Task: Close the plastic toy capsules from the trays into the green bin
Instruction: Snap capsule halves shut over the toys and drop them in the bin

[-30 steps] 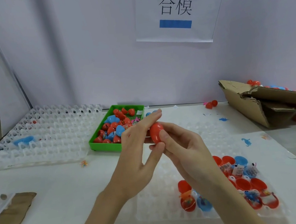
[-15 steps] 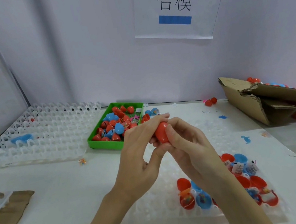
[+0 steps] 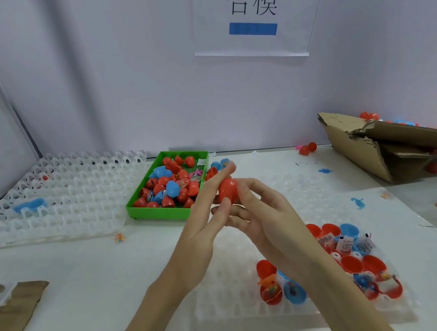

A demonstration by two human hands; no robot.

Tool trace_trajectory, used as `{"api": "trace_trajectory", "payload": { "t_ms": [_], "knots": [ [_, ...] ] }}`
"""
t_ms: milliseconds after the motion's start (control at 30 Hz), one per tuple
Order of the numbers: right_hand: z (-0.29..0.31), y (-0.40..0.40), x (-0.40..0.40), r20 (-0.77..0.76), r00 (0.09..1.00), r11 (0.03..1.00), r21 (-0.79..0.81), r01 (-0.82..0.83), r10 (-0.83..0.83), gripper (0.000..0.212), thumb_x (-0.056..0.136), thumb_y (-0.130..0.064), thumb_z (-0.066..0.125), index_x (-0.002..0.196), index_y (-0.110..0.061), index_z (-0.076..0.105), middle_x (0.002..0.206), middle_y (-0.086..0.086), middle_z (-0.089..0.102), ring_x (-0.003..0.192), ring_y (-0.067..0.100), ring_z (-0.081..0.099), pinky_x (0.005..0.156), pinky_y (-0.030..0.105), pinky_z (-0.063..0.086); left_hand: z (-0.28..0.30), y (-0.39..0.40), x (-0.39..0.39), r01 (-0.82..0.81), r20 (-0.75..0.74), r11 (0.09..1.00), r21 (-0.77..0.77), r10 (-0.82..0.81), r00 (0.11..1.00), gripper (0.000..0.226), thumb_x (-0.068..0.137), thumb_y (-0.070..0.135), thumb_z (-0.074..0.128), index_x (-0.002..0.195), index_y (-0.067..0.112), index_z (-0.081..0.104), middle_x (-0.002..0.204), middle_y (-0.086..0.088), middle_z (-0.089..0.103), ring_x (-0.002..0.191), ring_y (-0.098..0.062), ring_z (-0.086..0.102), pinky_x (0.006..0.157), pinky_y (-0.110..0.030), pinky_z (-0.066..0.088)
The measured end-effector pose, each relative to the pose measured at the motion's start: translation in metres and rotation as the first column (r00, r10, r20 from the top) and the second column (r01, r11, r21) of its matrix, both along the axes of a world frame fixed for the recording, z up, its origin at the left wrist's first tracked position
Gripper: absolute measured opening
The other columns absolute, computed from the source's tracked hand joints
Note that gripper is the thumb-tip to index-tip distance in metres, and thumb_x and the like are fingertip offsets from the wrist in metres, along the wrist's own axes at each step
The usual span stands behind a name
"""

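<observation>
The white table point(image 3: 67, 271) bears two trays point(image 3: 60, 197) point(image 3: 230, 308), a green bin point(image 3: 159, 210), a torn carton point(image 3: 393, 148) and brown cardboard point(image 3: 12, 317).

- Bright, even light, soft and diffuse; source not in view.
- Shadows faint: a pale one under the forearms on the counter point(image 3: 86, 266), a thin dark line under the green bin point(image 3: 159, 213).
- Cool violet cast over the back wall point(image 3: 117, 81).
- Wide-angle bend: the upright panel point(image 3: 4, 132) at left leans inward, wall seams slant.
- Fingertips of the left hand point(image 3: 203, 228) smeared by motion; red capsule point(image 3: 227, 190) soft-edged.
- Right edge blurred; red capsules by the cardboard box point(image 3: 376, 150) read as smudges.
- Clear trays point(image 3: 62, 191) washed out, cell detail weak.
- Sign point(image 3: 253, 13) characters sharp.
</observation>
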State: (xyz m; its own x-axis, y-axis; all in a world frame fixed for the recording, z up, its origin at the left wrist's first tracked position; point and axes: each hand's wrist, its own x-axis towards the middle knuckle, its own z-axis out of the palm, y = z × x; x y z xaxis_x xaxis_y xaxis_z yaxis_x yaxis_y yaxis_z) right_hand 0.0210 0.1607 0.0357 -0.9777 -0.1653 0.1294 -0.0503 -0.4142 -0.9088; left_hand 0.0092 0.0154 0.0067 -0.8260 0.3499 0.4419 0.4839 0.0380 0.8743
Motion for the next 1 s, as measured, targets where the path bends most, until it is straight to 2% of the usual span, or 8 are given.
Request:
{"api": "trace_trajectory", "payload": {
  "t_ms": [67, 133, 233, 400, 533, 667, 833, 1000],
  "knots": [
    [-0.001, 0.0, 0.0, 0.038, 0.998, 0.999, -0.009, 0.04, -0.04, 0.039, 0.094, -0.029, 0.066, 0.123, -0.003, 0.063, 0.109, 0.016, 0.075, 0.104, 0.03, 0.073, 0.087, 0.029, 0.059, -0.002, -0.002, -0.003, 0.068, 0.057, 0.997, 0.029, -0.07, 0.996, 0.048, 0.111, 0.033, 0.036, 0.157, 0.045, 0.037, 0.161, 0.023, 0.039, 0.153, 0.002, 0.026, 0.118, -0.033, 0.025],
    [-0.003, 0.001, -0.001, 0.035, 0.998, 0.997, -0.038, 0.06, -0.059, 0.035, 0.096, -0.021, 0.068, 0.126, -0.004, 0.062, 0.113, 0.014, 0.076, 0.109, 0.026, 0.073, 0.092, 0.03, 0.059, -0.003, 0.001, -0.005, -0.036, 0.048, 0.997, 0.072, 0.032, 0.998, 0.046, 0.11, 0.03, 0.042, 0.155, 0.04, 0.043, 0.153, 0.019, 0.051, 0.147, -0.003, 0.039, 0.116, -0.03, 0.035],
    [-0.004, 0.004, -0.002, -0.009, 0.99, 0.99, -0.02, 0.14, -0.14, 0.03, 0.095, -0.016, 0.07, 0.124, -0.013, 0.067, 0.117, 0.007, 0.076, 0.112, 0.023, 0.072, 0.092, 0.027, 0.059, -0.004, 0.004, -0.007, -0.319, -0.149, 0.946, 0.055, 0.324, 0.934, 0.036, 0.103, 0.021, 0.063, 0.138, 0.024, 0.059, 0.13, 0.01, 0.064, 0.124, -0.016, 0.061, 0.097, -0.029, 0.054],
    [-0.008, 0.0, -0.003, -0.075, 0.985, 0.978, 0.134, 0.161, -0.152, 0.02, 0.094, -0.025, 0.073, 0.114, -0.025, 0.076, 0.109, 0.002, 0.078, 0.108, 0.017, 0.073, 0.082, 0.021, 0.059, -0.002, 0.001, -0.007, -0.465, -0.33, 0.883, 0.066, 0.459, 0.825, 0.029, 0.092, 0.01, 0.077, 0.12, 0.011, 0.069, 0.115, 0.001, 0.067, 0.107, -0.021, 0.067, 0.087, -0.027, 0.057],
    [-0.007, 0.005, -0.007, -0.12, 0.965, 0.933, 0.252, 0.257, -0.234, 0.01, 0.093, -0.032, 0.073, 0.102, -0.032, 0.077, 0.097, -0.007, 0.079, 0.095, 0.011, 0.075, 0.074, 0.015, 0.057, 0.0, -0.005, -0.012, -0.404, -0.312, 0.914, 0.041, 0.396, 0.864, 0.034, 0.092, 0.007, 0.075, 0.126, 0.009, 0.071, 0.117, -0.001, 0.07, 0.109, -0.021, 0.069, 0.091, -0.034, 0.06],
    [-0.009, 0.008, -0.008, -0.187, 0.95, 0.892, 0.336, 0.302, -0.251, 0.007, 0.096, -0.031, 0.07, 0.101, -0.033, 0.073, 0.091, -0.013, 0.078, 0.088, 0.006, 0.075, 0.071, 0.009, 0.054, 0.001, -0.003, -0.008, -0.318, -0.268, 0.948, 0.009, 0.309, 0.913, 0.041, 0.094, 0.012, 0.071, 0.135, 0.011, 0.066, 0.125, -0.001, 0.066, 0.117, -0.021, 0.065, 0.095, -0.032, 0.059],
    [-0.009, 0.008, -0.007, -0.104, 0.973, 0.931, 0.284, 0.228, -0.206, 0.014, 0.097, -0.029, 0.067, 0.105, -0.021, 0.075, 0.094, 0.0, 0.079, 0.092, 0.016, 0.077, 0.076, 0.018, 0.058, 0.002, -0.002, -0.009, -0.38, -0.349, 0.924, -0.041, 0.343, 0.872, 0.036, 0.095, 0.008, 0.072, 0.131, 0.011, 0.069, 0.121, 0.001, 0.065, 0.114, -0.02, 0.064, 0.096, -0.029, 0.056],
    [-0.001, 0.011, -0.007, 0.127, 0.992, 1.0, -0.015, -0.025, 0.027, 0.034, 0.093, -0.022, 0.067, 0.122, -0.004, 0.067, 0.114, 0.015, 0.076, 0.108, 0.03, 0.074, 0.082, 0.029, 0.061, 0.005, -0.005, -0.008, -0.33, -0.311, 0.939, -0.101, 0.285, 0.907, 0.037, 0.102, 0.011, 0.064, 0.137, 0.022, 0.065, 0.135, 0.012, 0.063, 0.134, -0.018, 0.052, 0.113, -0.029, 0.042]
  ]
}}
